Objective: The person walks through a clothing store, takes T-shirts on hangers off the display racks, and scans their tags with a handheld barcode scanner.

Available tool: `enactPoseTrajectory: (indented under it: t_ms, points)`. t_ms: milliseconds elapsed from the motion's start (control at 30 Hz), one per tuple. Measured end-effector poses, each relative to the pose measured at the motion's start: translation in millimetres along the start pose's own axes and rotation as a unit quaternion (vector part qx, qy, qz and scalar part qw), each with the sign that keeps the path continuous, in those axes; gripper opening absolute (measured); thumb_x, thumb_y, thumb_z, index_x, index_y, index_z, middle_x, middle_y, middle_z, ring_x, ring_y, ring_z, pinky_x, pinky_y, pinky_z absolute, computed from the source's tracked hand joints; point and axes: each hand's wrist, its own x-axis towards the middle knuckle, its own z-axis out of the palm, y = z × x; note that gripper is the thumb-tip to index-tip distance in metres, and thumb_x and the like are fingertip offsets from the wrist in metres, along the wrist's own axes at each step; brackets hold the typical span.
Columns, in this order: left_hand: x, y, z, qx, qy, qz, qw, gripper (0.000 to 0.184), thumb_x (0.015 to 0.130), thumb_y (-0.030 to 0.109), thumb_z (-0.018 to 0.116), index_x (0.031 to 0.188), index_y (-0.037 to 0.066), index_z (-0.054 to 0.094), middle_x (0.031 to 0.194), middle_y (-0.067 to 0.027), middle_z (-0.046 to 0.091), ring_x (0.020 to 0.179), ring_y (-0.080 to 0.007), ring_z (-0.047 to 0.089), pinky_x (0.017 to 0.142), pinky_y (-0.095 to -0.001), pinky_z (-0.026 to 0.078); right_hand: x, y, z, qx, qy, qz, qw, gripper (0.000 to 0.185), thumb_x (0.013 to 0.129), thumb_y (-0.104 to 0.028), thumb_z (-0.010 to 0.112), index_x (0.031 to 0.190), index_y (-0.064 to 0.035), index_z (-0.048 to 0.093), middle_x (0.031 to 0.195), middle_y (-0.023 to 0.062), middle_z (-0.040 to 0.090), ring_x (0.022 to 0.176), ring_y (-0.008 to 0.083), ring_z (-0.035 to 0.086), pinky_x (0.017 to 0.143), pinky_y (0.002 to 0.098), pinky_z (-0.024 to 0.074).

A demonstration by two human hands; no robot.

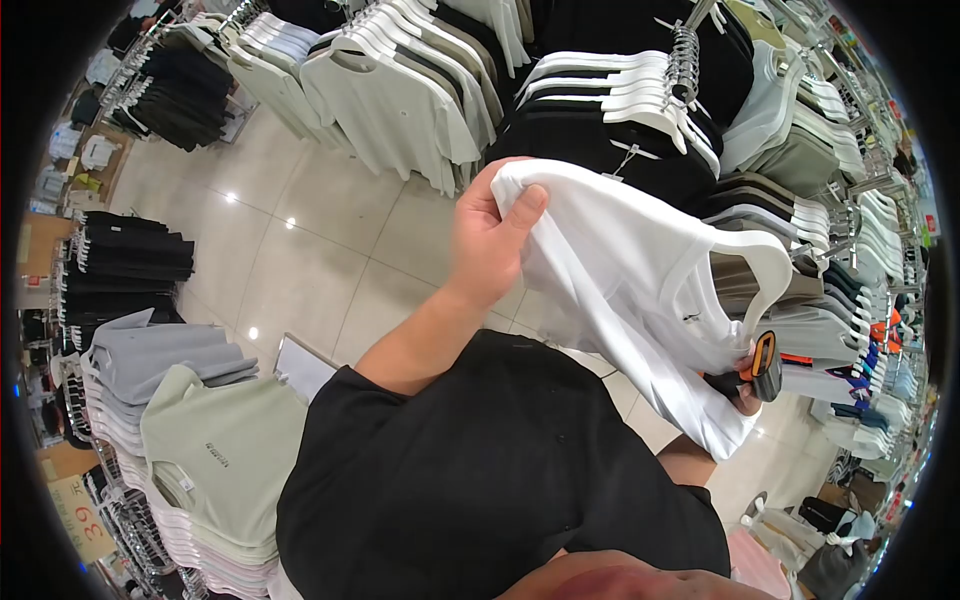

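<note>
A white shirt (620, 240) on a white hanger (765, 262) is stretched out in front of my body. My left hand (492, 232) pinches one end of the shirt, thumb on top, near the black clothes on the rack. At the shirt's other side, my right hand (745, 385) is mostly hidden behind the fabric and a black and orange handheld device (766, 366). The device sits at that hand, beside the hanger's lower end. A small dark mark shows inside the shirt's neckline.
Ahead, white and grey shirts (385, 110) and black clothes (560, 130) hang on racks. A light green shirt (225, 450) lies over pink garments at the lower left. More racked clothes (835, 330) line the right. Tiled floor (300, 260) shows between racks.
</note>
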Motion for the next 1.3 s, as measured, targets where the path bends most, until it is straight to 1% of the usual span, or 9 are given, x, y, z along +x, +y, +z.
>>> enactPoseTrajectory:
  t_ms: [233, 433, 467, 500, 533, 567, 800, 900, 1300]
  points:
    - [-11.1, 15.8, 6.2, 0.054, 0.015, -0.047, 0.997, 0.024, 0.101, 0.017, 0.071, 0.115, -0.002, 0.068, 0.104, -0.0070, 0.074, 0.093, -0.0126, 0.068, 0.085, -0.0294, 0.055, -1.5, -5.0, 13.8, 0.023, 0.016, 0.013, 1.000, 0.042, 0.087, -0.038, 0.083, 0.107, -0.0025, 0.072, 0.102, 0.0081, 0.071, 0.101, 0.0265, 0.065, 0.092, 0.0404, 0.0491]
    - [-19.0, 19.8, 11.2, 0.101, -0.004, -0.041, 0.994, 0.026, 0.101, 0.014, 0.070, 0.119, -0.004, 0.067, 0.107, -0.0071, 0.074, 0.096, -0.0116, 0.067, 0.086, -0.0280, 0.053, 59.2, 24.1, 18.4, 0.042, 0.023, 0.024, 0.999, 0.042, 0.087, -0.037, 0.083, 0.107, -0.0024, 0.072, 0.102, 0.0082, 0.071, 0.101, 0.0266, 0.065, 0.093, 0.0402, 0.0490]
    - [-20.7, 19.6, 12.7, 0.116, -0.010, -0.032, 0.993, 0.026, 0.101, 0.014, 0.070, 0.120, -0.004, 0.066, 0.108, -0.0073, 0.074, 0.096, -0.0115, 0.066, 0.087, -0.0277, 0.053, 13.4, -3.5, 39.0, 0.046, 0.023, 0.026, 0.998, 0.042, 0.087, -0.037, 0.083, 0.107, -0.0024, 0.072, 0.102, 0.0082, 0.071, 0.101, 0.0266, 0.065, 0.093, 0.0402, 0.0490]
    - [-22.3, 20.3, 14.4, 0.130, -0.016, -0.022, 0.991, 0.027, 0.101, 0.013, 0.070, 0.121, -0.004, 0.066, 0.109, -0.0075, 0.074, 0.097, -0.0114, 0.066, 0.088, -0.0274, 0.052, 70.7, 20.6, 26.0, 0.048, 0.023, 0.028, 0.998, 0.042, 0.087, -0.037, 0.083, 0.108, -0.0024, 0.072, 0.102, 0.0082, 0.071, 0.101, 0.0266, 0.065, 0.093, 0.0402, 0.0490]
    - [-22.5, 21.1, 15.1, 0.130, -0.015, -0.022, 0.991, 0.027, 0.101, 0.013, 0.070, 0.121, -0.004, 0.066, 0.109, -0.0075, 0.074, 0.097, -0.0114, 0.066, 0.088, -0.0274, 0.052, 70.1, 21.6, 28.0, 0.051, 0.023, 0.030, 0.998, 0.042, 0.087, -0.037, 0.083, 0.108, -0.0023, 0.072, 0.102, 0.0082, 0.071, 0.101, 0.0266, 0.065, 0.093, 0.0402, 0.0489]
    - [-22.5, 22.0, 15.7, 0.132, -0.020, -0.015, 0.991, 0.026, 0.101, 0.012, 0.069, 0.122, -0.004, 0.066, 0.110, -0.0072, 0.074, 0.097, -0.0113, 0.066, 0.088, -0.0272, 0.052, 7.4, -4.8, 40.6, 0.054, 0.023, 0.031, 0.998, 0.042, 0.087, -0.037, 0.083, 0.108, -0.0023, 0.072, 0.102, 0.0082, 0.071, 0.101, 0.0266, 0.065, 0.093, 0.0402, 0.0489]
    - [-28.8, 29.9, 21.0, 0.071, -0.084, -0.030, 0.993, 0.035, 0.104, 0.008, 0.063, 0.136, -0.004, 0.059, 0.120, -0.0048, 0.070, 0.105, -0.0100, 0.063, 0.093, -0.0264, 0.051, 12.3, 2.1, 46.8, 0.071, 0.029, 0.039, 0.996, 0.041, 0.087, -0.036, 0.084, 0.108, -0.0022, 0.072, 0.102, 0.0084, 0.071, 0.101, 0.0267, 0.065, 0.093, 0.0400, 0.0488]
    - [-29.0, 29.7, 22.6, 0.100, -0.118, -0.028, 0.988, 0.036, 0.104, 0.006, 0.061, 0.139, -0.004, 0.057, 0.122, -0.0053, 0.068, 0.109, -0.0106, 0.062, 0.095, -0.0269, 0.049, 21.4, 9.2, 49.0, 0.078, 0.031, 0.043, 0.995, 0.041, 0.087, -0.036, 0.084, 0.108, -0.0022, 0.072, 0.101, 0.0084, 0.071, 0.101, 0.0267, 0.064, 0.093, 0.0400, 0.0488]
    - [-20.0, 31.2, 32.2, 0.159, -0.195, 0.034, 0.967, 0.037, 0.102, 0.004, 0.062, 0.137, -0.003, 0.058, 0.122, -0.0067, 0.068, 0.108, -0.0127, 0.062, 0.094, -0.0282, 0.048, 25.3, 24.5, 46.8, 0.104, 0.060, 0.073, 0.990, 0.041, 0.087, -0.034, 0.084, 0.109, -0.0020, 0.072, 0.101, 0.0086, 0.071, 0.102, 0.0268, 0.064, 0.093, 0.0397, 0.0486]
